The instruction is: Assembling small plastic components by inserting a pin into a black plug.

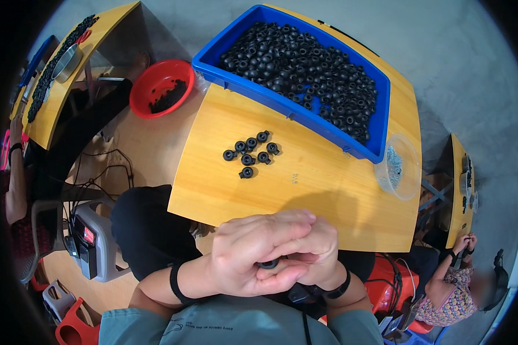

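Note:
My left hand (pixel 248 244) and my right hand (pixel 321 250) are pressed together above the table's near edge, fingers closed and overlapping. Between them a bit of a small round black part (pixel 269 264) shows, which looks like a ball-shaped cord lock. Most of it is hidden by my fingers. Several black cord locks (pixel 247 159) lie in a loose group on the wooden table (pixel 213 195), beyond my hands. A few tiny metal springs (pixel 294 179) lie right of that group.
A blue bin (pixel 293 109) full of black ball-shaped parts covers the table's far side. At its right corner stands a clear tub (pixel 406 184) of small springs. A red basin (pixel 137 98) with black pieces sits left. Other people work at tables on both sides.

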Demonstrator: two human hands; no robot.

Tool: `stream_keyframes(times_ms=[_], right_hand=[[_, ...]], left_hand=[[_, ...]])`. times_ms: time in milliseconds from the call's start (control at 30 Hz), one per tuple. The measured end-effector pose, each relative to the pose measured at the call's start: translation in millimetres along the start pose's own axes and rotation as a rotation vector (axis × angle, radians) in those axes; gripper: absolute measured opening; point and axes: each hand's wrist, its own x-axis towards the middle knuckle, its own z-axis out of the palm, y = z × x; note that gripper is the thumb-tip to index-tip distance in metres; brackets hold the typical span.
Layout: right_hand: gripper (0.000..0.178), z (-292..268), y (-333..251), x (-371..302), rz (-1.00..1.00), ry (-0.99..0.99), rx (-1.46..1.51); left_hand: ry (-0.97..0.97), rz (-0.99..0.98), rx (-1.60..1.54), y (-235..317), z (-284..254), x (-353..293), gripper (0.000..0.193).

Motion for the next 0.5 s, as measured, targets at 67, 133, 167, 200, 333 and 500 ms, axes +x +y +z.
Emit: stream_keyframes(times_ms=[67,133,167,200,333,500], right_hand=[[0.020,2,-1,3,-0.012,0.009,-0.007],[0.020,0,-3,4,-0.044,-0.011,-0.026],[0.020,0,-3,3,-0.041,-0.014,-0.026],[0.020,0,-2,1,-0.015,-0.008,-0.039],[0.021,-1,2,-3,0.028,-0.023,-0.023],[0.024,-6,5,1,0.064,-0.055,-0.001]], left_hand=[[0.026,0.004,-0.011,0,0,-1,0.041],[0.021,0.046,-0.043,-1,1,-1,0.040],[0.024,0.045,-0.044,0,1,-1,0.040],[0.005,0.001,-0.052,2,-1,-1,0.040],[-0.013,-0.040,-0.053,1,-2,-2,0.041],[-0.095,-0.122,-0.051,-1,-17,0,0.053]])
